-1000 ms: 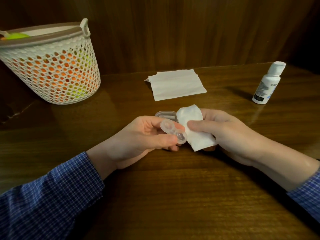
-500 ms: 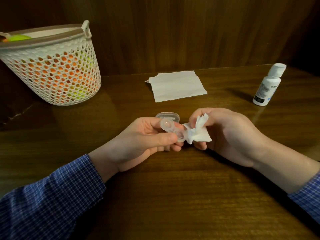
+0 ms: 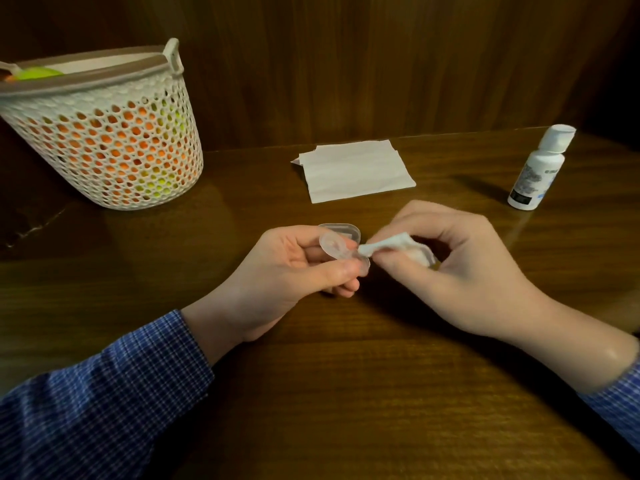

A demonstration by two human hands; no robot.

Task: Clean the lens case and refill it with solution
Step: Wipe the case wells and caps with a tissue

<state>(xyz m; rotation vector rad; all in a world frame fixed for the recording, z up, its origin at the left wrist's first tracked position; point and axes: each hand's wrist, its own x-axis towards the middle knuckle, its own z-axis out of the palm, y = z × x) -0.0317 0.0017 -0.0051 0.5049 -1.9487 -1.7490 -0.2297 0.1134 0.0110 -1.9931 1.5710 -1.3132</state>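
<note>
My left hand (image 3: 294, 271) grips a clear plastic lens case (image 3: 334, 244) above the middle of the wooden table (image 3: 346, 393), thumb over its near cup. The case's open lid (image 3: 348, 230) shows behind the fingers. My right hand (image 3: 450, 268) pinches a crumpled white tissue (image 3: 398, 245), twisted to a point that touches the case's right cup. A white solution bottle (image 3: 536, 171) with a white cap stands upright at the far right, apart from both hands.
Flat white tissues (image 3: 356, 171) lie at the back centre of the table. A white perforated basket (image 3: 104, 140) holding orange and green things stands at the back left. A dark wooden wall rises behind the table.
My right hand has bunched the tissue from a broad pad into a twisted tip and brought that tip into the case's cup. My left hand keeps holding the case in place.
</note>
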